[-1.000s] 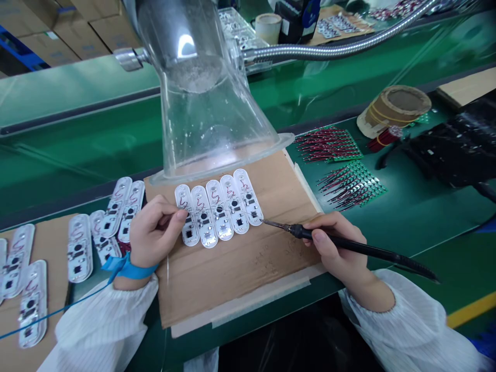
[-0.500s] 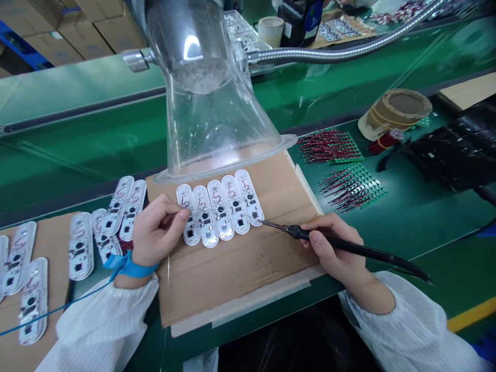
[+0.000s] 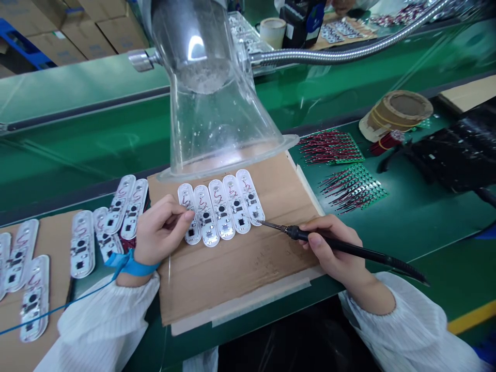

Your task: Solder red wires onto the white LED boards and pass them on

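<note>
Several white oblong circuit boards [image 3: 221, 217] with red wires lie side by side on a cardboard sheet [image 3: 232, 281]. My right hand [image 3: 335, 248] grips a black soldering iron [image 3: 349, 249]; its tip points left and reaches the lower end of the rightmost board [image 3: 250, 199]. My left hand [image 3: 165, 230], with a blue wrist strap [image 3: 134, 266], is closed in a pinch over the leftmost board [image 3: 186, 199]. What its fingertips hold, if anything, is too small to make out.
A clear fume hood [image 3: 220, 113] on a flexible metal hose [image 3: 349, 54] hangs over the boards. More white boards [image 3: 82, 243] lie left. On the right are green panels with red wires [image 3: 354, 188], a brown tape roll [image 3: 395, 116] and a dark object [image 3: 453, 150].
The view has shifted very slightly. Both hands, the iron and the boards keep nearly the same places relative to each other.
</note>
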`<act>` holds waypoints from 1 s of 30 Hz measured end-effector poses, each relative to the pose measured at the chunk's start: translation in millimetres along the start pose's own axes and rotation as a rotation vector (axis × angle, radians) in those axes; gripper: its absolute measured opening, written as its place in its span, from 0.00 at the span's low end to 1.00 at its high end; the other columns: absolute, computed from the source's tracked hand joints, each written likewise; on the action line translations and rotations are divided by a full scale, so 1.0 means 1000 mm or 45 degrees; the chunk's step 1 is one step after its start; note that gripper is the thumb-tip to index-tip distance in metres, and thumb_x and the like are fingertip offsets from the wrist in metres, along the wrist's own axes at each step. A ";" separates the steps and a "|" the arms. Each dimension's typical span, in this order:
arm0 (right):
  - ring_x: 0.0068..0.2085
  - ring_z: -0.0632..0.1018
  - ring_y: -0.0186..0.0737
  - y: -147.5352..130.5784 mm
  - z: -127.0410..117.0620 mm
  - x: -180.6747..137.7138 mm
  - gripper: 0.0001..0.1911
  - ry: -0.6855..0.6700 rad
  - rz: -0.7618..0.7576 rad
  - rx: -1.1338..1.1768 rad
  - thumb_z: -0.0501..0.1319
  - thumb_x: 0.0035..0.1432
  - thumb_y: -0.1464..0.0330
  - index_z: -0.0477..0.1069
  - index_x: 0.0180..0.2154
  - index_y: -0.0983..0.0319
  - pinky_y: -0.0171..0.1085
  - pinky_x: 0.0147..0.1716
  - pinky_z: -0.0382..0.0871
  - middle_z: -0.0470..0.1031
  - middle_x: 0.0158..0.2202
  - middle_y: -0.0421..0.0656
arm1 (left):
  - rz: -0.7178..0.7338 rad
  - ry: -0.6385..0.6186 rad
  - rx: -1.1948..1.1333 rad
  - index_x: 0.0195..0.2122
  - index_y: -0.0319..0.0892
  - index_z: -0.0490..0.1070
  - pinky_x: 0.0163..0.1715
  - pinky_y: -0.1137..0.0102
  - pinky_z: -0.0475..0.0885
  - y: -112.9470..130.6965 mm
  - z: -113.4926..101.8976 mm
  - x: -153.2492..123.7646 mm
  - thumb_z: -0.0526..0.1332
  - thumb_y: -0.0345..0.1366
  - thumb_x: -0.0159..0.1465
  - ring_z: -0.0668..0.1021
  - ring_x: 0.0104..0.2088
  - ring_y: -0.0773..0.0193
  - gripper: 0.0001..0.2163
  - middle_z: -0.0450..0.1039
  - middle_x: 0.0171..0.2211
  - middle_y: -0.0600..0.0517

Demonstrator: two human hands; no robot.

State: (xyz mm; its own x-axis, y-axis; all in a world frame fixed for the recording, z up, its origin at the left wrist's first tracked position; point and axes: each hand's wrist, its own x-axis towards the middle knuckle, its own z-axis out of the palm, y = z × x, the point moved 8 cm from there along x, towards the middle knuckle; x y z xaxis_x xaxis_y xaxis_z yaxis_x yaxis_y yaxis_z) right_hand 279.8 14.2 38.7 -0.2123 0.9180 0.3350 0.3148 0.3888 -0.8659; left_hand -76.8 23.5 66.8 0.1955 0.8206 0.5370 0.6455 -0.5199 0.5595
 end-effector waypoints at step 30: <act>0.30 0.87 0.40 0.006 0.004 -0.002 0.09 -0.080 0.063 -0.035 0.69 0.77 0.58 0.82 0.48 0.55 0.34 0.29 0.81 0.86 0.35 0.42 | 0.001 -0.072 0.008 0.33 0.45 0.73 0.24 0.69 0.61 0.003 0.005 0.003 0.66 0.29 0.71 0.66 0.23 0.68 0.09 0.67 0.24 0.57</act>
State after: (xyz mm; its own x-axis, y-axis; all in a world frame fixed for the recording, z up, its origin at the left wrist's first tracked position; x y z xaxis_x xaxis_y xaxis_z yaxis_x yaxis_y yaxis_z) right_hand 278.0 14.6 31.3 -0.2536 0.9296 0.2675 0.3513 0.3462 -0.8699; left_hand -70.5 25.1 66.9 0.2374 0.8325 0.5006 0.6500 -0.5191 0.5550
